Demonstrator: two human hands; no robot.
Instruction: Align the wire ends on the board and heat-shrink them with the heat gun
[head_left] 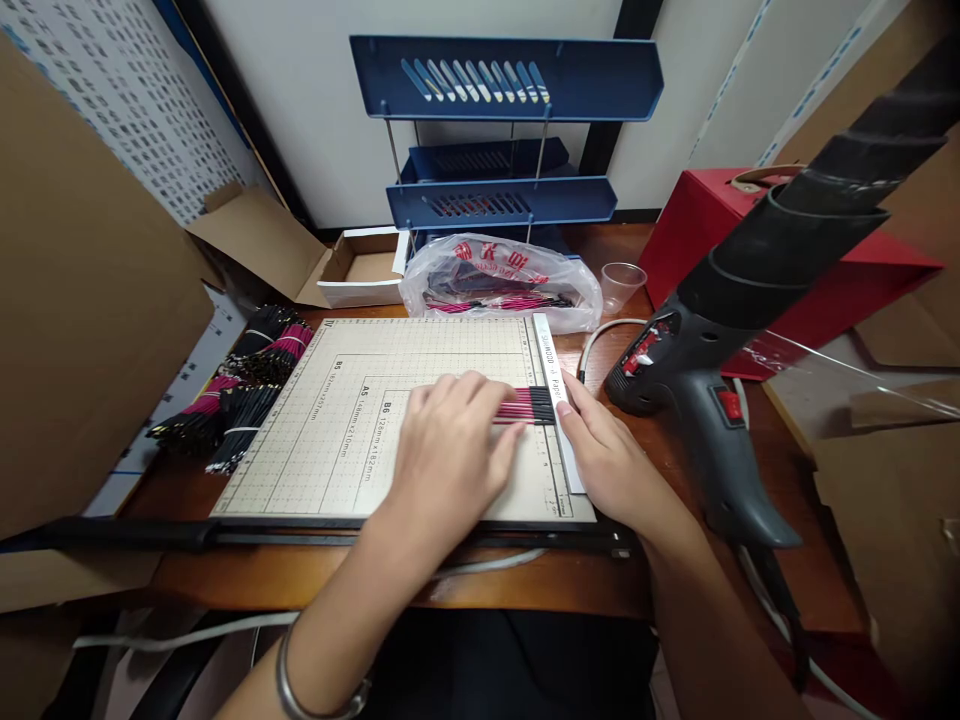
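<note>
My left hand lies flat, fingers together, pressing down on a row of short pink and black wires on the beige gridded cutting board. The wires' black ends butt against the white ruler strip along the board's right side. My right hand rests beside that strip, fingers extended, one fingertip touching the strip next to the wire ends.
Bundles of pink and black wires lie left of the board. A plastic bag of wires, a clear cup, blue stacked trays and an open carton stand behind. A black heat gun and red box sit right.
</note>
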